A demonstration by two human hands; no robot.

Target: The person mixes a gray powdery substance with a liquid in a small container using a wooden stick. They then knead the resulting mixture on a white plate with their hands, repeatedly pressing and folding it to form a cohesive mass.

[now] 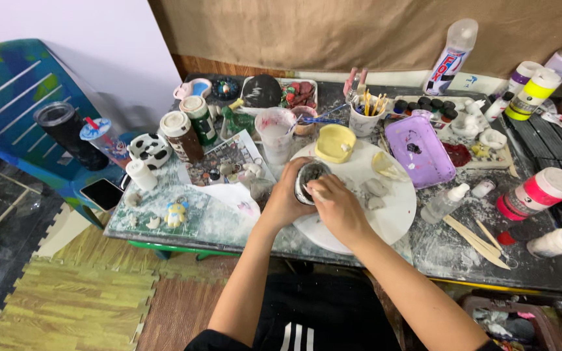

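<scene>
Near the front edge of the table [424, 257], over a round white board [395, 214], both hands meet on a small round jar [308, 179] with a dark, shiny inside. Left hand [285, 198] wraps the jar from its left side, fingers curled closed about the wall, so its grip is shut on the jar. Right hand [339, 208] comes in from the right with fingers bunched at the jar's mouth — whether they pinch anything there I cannot tell. Grey clay lumps [375, 192] lie on the board just beside the right hand, and a yellow mould [334, 143] sits at the board's far rim. Behind it stands a clear plastic cup [276, 133], smeared pink. A purple tray [419, 151] lies right of the board, with a small dropper bottle [447, 201] near it. Flat wooden sticks [479, 240] rest toward the front right corner — dusty white all around. At the left part of the table lie a little yellow figure [175, 213] and a black-and-white cow-patterned pot [151, 148].
</scene>
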